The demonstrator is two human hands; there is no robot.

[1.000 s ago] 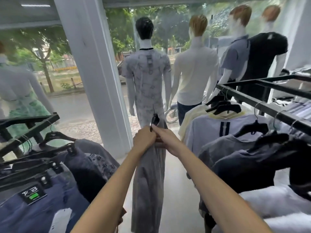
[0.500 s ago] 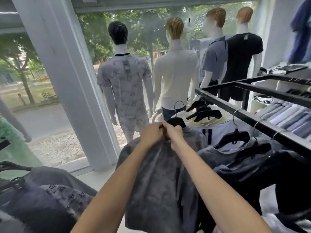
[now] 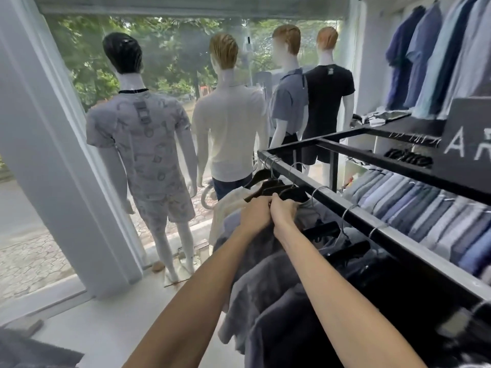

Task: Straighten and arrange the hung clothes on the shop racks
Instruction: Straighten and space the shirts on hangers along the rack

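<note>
At the near end of the black rack (image 3: 353, 212), your two hands meet on one item. Left hand (image 3: 255, 215): fingers curled into the neck of the grey shirt (image 3: 265, 264). Right hand (image 3: 283, 211): gripping the same spot, touching the left. Shirt: below the rail, beside dark garments (image 3: 372, 274). Black hangers (image 3: 267, 181): hooked on the rail, just beyond your knuckles. Mannequins (image 3: 143, 144): four, at the window, backs to you. Folded clothes (image 3: 425, 205): rowed behind the rail.

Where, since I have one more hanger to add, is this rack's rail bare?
Bare rail runs between the nearest wire hook and the picture's right edge. Crowded at the far end: black hangers bunch where the left hand and right hand grip a grey shirt.
</note>
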